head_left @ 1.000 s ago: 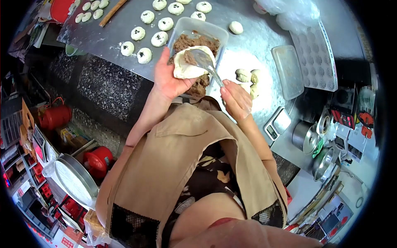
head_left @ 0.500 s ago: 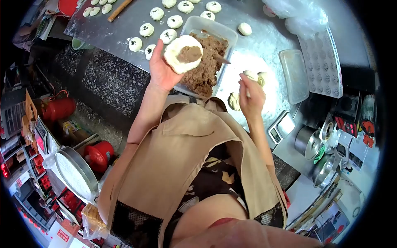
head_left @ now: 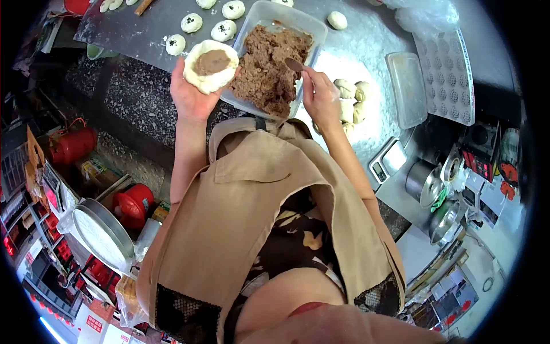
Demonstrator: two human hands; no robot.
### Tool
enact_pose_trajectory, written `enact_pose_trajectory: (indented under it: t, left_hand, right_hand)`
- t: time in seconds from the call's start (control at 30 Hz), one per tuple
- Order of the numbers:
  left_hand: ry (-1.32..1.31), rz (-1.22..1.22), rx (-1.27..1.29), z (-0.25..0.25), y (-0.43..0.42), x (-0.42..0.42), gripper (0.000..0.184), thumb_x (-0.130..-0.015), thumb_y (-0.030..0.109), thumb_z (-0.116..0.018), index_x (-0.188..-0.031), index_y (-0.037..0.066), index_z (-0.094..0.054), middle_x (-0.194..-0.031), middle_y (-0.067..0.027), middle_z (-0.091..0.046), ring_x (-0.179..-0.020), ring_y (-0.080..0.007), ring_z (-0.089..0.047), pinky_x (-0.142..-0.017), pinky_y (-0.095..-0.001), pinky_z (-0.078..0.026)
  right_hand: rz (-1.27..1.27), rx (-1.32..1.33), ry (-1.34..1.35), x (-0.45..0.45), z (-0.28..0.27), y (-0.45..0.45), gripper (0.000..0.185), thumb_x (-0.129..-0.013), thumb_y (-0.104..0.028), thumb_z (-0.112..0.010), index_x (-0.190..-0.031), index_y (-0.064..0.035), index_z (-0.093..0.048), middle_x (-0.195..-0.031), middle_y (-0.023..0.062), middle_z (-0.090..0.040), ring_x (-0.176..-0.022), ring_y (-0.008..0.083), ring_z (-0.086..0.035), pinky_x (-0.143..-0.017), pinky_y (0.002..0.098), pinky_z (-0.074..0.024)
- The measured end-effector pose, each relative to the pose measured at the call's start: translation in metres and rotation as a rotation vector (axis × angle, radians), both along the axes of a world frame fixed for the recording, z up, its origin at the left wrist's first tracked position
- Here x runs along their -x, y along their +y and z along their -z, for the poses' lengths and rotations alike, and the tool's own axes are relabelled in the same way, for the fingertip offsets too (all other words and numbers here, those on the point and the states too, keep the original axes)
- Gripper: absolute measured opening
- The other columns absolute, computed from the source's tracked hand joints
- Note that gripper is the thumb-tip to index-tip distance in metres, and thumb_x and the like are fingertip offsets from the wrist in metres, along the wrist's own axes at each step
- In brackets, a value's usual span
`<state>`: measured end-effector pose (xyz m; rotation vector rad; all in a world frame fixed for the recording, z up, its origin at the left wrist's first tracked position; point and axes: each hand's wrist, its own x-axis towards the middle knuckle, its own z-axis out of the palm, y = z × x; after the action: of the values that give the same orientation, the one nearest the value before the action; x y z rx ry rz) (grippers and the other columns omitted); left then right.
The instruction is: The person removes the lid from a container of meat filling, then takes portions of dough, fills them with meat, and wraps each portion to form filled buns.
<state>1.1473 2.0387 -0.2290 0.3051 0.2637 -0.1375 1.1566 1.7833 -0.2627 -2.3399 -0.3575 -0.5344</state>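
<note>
My left hand [head_left: 195, 98] holds up a flat round of dough [head_left: 197, 77] with a patch of brown filling [head_left: 212, 62] on it. Beside it stands a clear plastic tub [head_left: 322, 35] of brown paste [head_left: 266, 71]. The fingers of my right hand [head_left: 321, 98] are closed on a spoon [head_left: 294, 65] at the tub's right side, its bowl over the paste. Right of that hand, several dough pieces [head_left: 360, 110] lie together on the metal table. Round filled buns with dark specks [head_left: 223, 30] sit behind the dough round.
The metal table [head_left: 137, 35] also bears a plain dough ball [head_left: 337, 20], a clear lid [head_left: 407, 92], a molded white tray [head_left: 444, 80], plastic bags [head_left: 427, 17] and a digital scale [head_left: 388, 160]. Metal pots [head_left: 424, 182] stand at the right.
My left hand has moved left with the dough round, away from the tub. The spoon has left the dough, and my right hand now holds it by the tub's right side.
</note>
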Motion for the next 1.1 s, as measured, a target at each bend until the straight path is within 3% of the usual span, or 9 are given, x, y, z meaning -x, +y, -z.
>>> enact_pose_trajectory:
  t: [0.17,0.23,0.4,0.47,0.7,0.83,0.93,1.0,1.1]
  left_hand:
    - [0.07,-0.024,0.012,0.011,0.0,0.006,0.057,-0.09,0.042,-0.042,-0.131,0.002,-0.039,-0.131,-0.0172,-0.045,-0.123,-0.0358,-0.042,-0.101,-0.0565,-0.033]
    - [0.128,-0.052,0.009,0.015,-0.003,0.007,0.061,-0.09,0.042,-0.043,-0.137,0.002,-0.033,-0.14,-0.0179,-0.035,-0.13,-0.0374,-0.032,-0.106,-0.0558,-0.026]
    - [0.126,-0.03,0.035,0.018,-0.001,0.007,0.059,-0.09,0.04,-0.043,-0.135,0.003,-0.035,-0.138,-0.0175,-0.038,-0.128,-0.0358,-0.035,-0.105,-0.0539,-0.028]
    - [0.11,-0.025,0.049,0.017,0.001,0.007,0.05,-0.09,0.036,-0.045,-0.128,0.002,-0.044,-0.129,-0.0146,-0.049,-0.122,-0.0324,-0.044,-0.101,-0.051,-0.035]
    - [0.113,-0.046,0.061,0.016,0.007,0.008,0.049,-0.091,0.035,-0.044,-0.128,0.003,-0.044,-0.129,-0.0144,-0.049,-0.121,-0.032,-0.044,-0.101,-0.0506,-0.035]
    - [0.153,-0.078,-0.024,0.024,0.007,0.01,0.057,-0.091,0.038,-0.043,-0.134,0.001,-0.036,-0.136,-0.0179,-0.041,-0.127,-0.0354,-0.038,-0.104,-0.0528,-0.03]
    - [0.141,-0.055,0.01,0.029,0.007,0.01,0.057,-0.091,0.037,-0.043,-0.134,0.001,-0.036,-0.135,-0.0178,-0.042,-0.126,-0.0354,-0.038,-0.104,-0.0526,-0.03]
    - [0.139,-0.041,0.034,0.024,0.003,0.009,0.056,-0.091,0.037,-0.043,-0.133,0.001,-0.037,-0.135,-0.0177,-0.042,-0.126,-0.0354,-0.039,-0.104,-0.0526,-0.03]
    - [0.192,-0.035,-0.02,0.016,-0.007,0.005,0.055,-0.089,0.036,-0.044,-0.131,0.0,-0.039,-0.133,-0.0174,-0.044,-0.125,-0.0346,-0.04,-0.103,-0.0522,-0.031]
  right_hand:
    - [0.017,0.03,-0.023,-0.008,0.018,0.005,0.008,-0.082,-0.008,-0.061,-0.089,-0.0047,-0.063,-0.072,0.0107,-0.062,-0.059,0.0274,-0.061,-0.052,0.035,-0.0497]
    - [0.034,0.033,-0.025,-0.008,0.018,0.01,0.008,-0.082,-0.007,-0.061,-0.089,-0.0045,-0.062,-0.071,0.0107,-0.062,-0.059,0.0275,-0.061,-0.052,0.0351,-0.0499]
    - [-0.011,0.034,-0.089,-0.006,0.011,0.024,0.011,-0.079,-0.004,-0.062,-0.09,-0.0043,-0.06,-0.072,0.0108,-0.061,-0.057,0.0271,-0.06,-0.05,0.0339,-0.0498]
    - [-0.065,0.055,-0.108,-0.004,0.013,0.029,0.011,-0.078,-0.003,-0.062,-0.088,-0.0044,-0.059,-0.072,0.0098,-0.06,-0.058,0.0269,-0.06,-0.051,0.0343,-0.0495]
    - [-0.181,0.084,0.007,-0.004,0.019,0.037,0.015,-0.077,-0.002,-0.063,-0.09,-0.0068,-0.06,-0.074,0.0096,-0.059,-0.064,0.0281,-0.06,-0.053,0.0366,-0.0491]
    - [-0.227,0.036,0.058,-0.003,0.016,0.032,0.014,-0.077,-0.002,-0.062,-0.09,-0.0075,-0.061,-0.076,0.0106,-0.06,-0.062,0.0294,-0.059,-0.054,0.036,-0.0495]
    - [-0.168,-0.082,0.177,0.0,0.033,0.024,0.01,-0.083,-0.008,-0.06,-0.092,-0.0036,-0.062,-0.074,0.0101,-0.063,-0.058,0.0239,-0.06,-0.055,0.0329,-0.0498]
    - [-0.016,-0.579,0.588,-0.003,0.037,0.018,0.019,-0.089,-0.017,-0.057,-0.094,0.0006,-0.063,-0.072,0.0085,-0.064,-0.057,0.0161,-0.061,-0.054,0.0295,-0.0496]
    - [0.036,-0.957,0.664,0.001,0.01,0.003,0.026,-0.093,-0.019,-0.052,-0.098,0.0043,-0.062,-0.074,0.0096,-0.065,-0.065,0.0147,-0.062,-0.062,0.0263,-0.0503]
